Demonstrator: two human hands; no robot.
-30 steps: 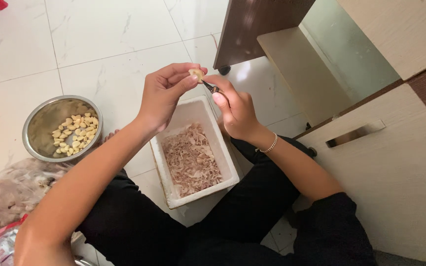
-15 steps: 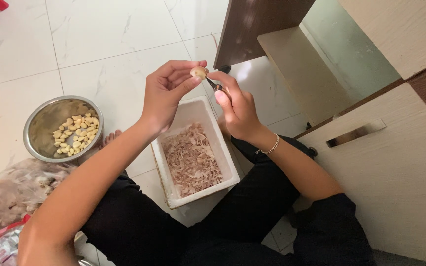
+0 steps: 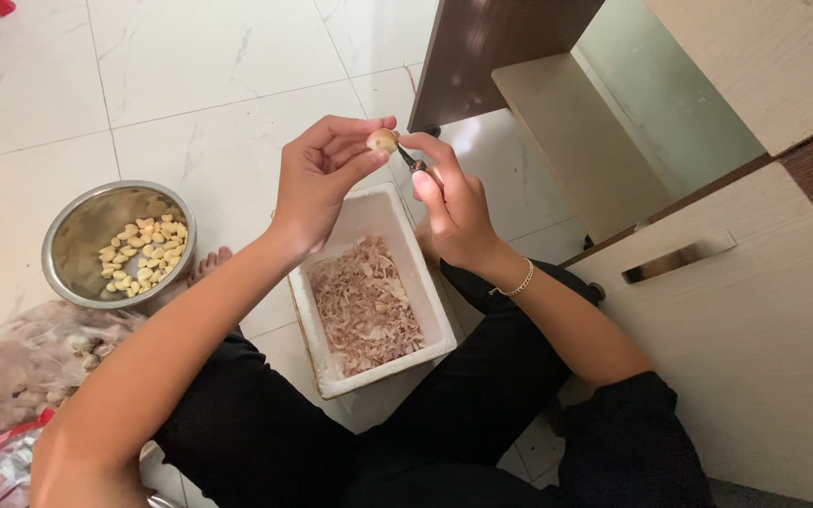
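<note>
The left hand (image 3: 317,183) pinches a small pale round garlic clove (image 3: 382,141); the right hand (image 3: 454,202) grips a dark-handled small knife (image 3: 410,160) against it, above the white rectangular foam box (image 3: 303,306) of peels.

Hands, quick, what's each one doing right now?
Left hand: closed on a garlic clove, pinched at the fingertips.
Right hand: closed on a small dark tool, its tip at the clove.

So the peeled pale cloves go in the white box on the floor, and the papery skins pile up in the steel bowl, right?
Swapped. The head view shows the peeled pale cloves in the steel bowl, and the papery skins piled in the white box on the floor.
</note>
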